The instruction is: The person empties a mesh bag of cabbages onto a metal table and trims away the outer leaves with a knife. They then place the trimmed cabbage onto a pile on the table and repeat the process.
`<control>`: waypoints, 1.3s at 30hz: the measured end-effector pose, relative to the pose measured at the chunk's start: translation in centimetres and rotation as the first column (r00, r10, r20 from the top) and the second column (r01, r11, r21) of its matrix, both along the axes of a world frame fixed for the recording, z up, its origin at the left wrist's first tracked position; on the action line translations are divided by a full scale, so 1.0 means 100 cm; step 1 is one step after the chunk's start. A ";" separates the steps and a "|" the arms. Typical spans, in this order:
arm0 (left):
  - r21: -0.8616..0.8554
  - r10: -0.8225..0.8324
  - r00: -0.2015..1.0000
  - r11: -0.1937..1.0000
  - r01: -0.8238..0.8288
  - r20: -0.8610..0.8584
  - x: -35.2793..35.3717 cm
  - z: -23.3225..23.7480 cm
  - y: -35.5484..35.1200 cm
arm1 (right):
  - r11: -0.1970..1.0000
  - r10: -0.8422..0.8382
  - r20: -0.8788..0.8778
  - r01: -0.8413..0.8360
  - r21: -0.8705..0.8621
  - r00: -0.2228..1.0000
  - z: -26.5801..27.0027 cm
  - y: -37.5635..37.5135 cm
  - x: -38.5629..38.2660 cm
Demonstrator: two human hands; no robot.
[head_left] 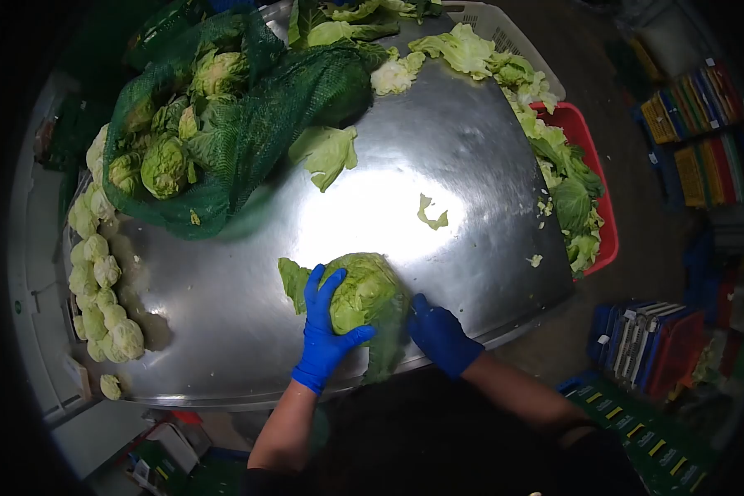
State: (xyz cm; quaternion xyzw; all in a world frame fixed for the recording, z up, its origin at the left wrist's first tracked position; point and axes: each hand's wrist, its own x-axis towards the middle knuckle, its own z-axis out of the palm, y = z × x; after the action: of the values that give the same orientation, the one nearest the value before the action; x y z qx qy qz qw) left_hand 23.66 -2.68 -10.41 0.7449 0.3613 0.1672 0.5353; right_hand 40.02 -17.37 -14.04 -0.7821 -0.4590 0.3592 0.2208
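A green cabbage head [364,285] sits on the metal table near its front edge, with loose outer leaves at its left and lower side. My left hand [326,318], in a blue glove, grips the cabbage from the left, thumb and fingers spread around it. Just right of the cabbage is my right hand [442,333], also gloved in blue. Its fingers are curled closed, and whatever they hold is hidden. One outer leaf [292,283] sticks out to the left. Beneath the cabbage, a darker leaf [383,355] hangs toward the table edge.
A green net sack [260,136] holding several cabbages lies at the back left. Pale trimmed heads [103,289] line the left edge. Leaf scraps [430,212] lie on the metal table [223,322]. At the right edge, a red crate [605,194] holds leaves, beside a white crate [517,33].
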 end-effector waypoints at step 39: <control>-0.439 0.133 0.948 0.898 0.008 0.290 -0.009 -0.023 0.010 | 0.799 -0.100 -0.247 0.226 0.557 0.964 0.056 0.021 0.020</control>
State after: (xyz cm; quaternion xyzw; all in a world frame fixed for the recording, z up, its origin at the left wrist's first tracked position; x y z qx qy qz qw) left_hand 22.79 -1.69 -12.67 0.5583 0.3241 0.2157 0.7327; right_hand 42.05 -15.24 -8.40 -0.6727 -0.4520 0.2605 0.5248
